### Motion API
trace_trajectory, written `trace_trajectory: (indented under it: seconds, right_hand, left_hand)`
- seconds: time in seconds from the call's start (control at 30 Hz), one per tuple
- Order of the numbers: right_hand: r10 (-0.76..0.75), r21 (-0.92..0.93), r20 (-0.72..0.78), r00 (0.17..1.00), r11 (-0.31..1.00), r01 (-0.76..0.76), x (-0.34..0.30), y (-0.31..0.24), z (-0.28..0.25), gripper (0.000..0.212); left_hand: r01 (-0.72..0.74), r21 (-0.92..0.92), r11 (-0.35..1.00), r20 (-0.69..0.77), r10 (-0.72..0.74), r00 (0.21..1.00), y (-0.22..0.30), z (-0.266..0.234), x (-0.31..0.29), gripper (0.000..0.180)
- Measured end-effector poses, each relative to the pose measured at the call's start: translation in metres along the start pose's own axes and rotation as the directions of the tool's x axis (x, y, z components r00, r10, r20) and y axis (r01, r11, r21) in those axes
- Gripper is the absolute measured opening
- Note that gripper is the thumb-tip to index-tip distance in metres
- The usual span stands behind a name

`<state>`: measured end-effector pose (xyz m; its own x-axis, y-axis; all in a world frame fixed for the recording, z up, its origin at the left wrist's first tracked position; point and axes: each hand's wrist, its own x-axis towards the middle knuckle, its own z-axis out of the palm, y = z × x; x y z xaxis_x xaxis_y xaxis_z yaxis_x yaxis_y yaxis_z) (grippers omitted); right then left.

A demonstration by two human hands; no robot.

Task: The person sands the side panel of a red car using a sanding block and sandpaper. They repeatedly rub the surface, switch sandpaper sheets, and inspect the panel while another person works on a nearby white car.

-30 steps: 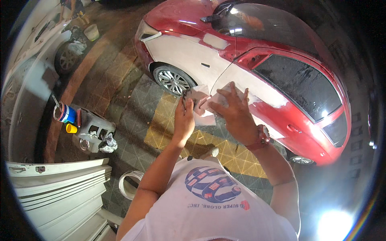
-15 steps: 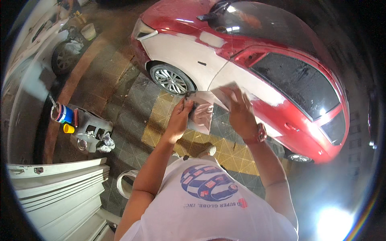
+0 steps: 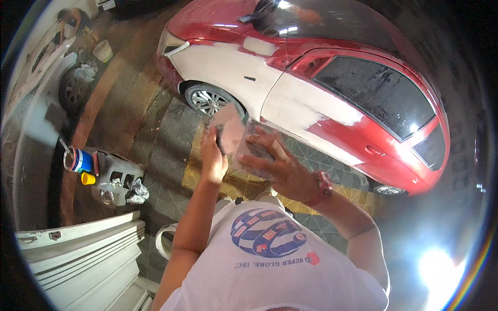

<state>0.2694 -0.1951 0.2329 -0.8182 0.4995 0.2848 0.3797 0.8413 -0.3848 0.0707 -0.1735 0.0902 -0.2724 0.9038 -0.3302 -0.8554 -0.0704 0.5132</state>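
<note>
My left hand [image 3: 212, 161] is closed around the edge of a pinkish-grey sheet [image 3: 233, 128] that looks like sandpaper, held up in front of my chest. Beside it my right hand [image 3: 285, 168] is bent over a second pinkish sheet [image 3: 243, 155], blurred by motion, with its fingers curled across the sheet. The two sheets are close together; whether they touch I cannot tell. Beyond my hands stands a red car [image 3: 384, 127], its front fender and doors covered with pale, dull patches [image 3: 295, 101]. Its front wheel [image 3: 199, 98] is partly hidden behind the left sheet.
On the left, a blue-and-white can [image 3: 79, 159] and a yellow cup [image 3: 88, 179] stand by a grey plastic stand [image 3: 124, 168] with crumpled plastic [image 3: 137, 192]. White panels [image 3: 88, 254] lie lower left. Another person [image 3: 75, 22] bends near a bucket [image 3: 102, 51]. A lamp [image 3: 438, 269] glares lower right.
My right hand has come down and left, turning over toward the left one. The left sheet has tilted up and now shows a flat pinkish face. My view has shifted slightly.
</note>
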Motion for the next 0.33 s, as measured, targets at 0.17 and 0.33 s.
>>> trace_trajectory:
  seconds: [0.17, 0.33]
  right_hand:
    - [0.367, -0.254, 0.053, 0.929, 0.905, -0.343, -0.028, 0.061, 0.042, 0.060]
    - [0.435, 0.334, -0.100, 0.895, 0.862, -0.382, -0.015, 0.067, 0.035, 0.068]
  left_hand:
    - [0.023, 0.002, 1.000, 0.242, -0.022, 0.970, -0.009, 0.016, -0.023, 0.034]
    - [0.247, 0.059, 0.967, 0.350, -0.252, 0.902, -0.017, -0.018, -0.012, 0.050]
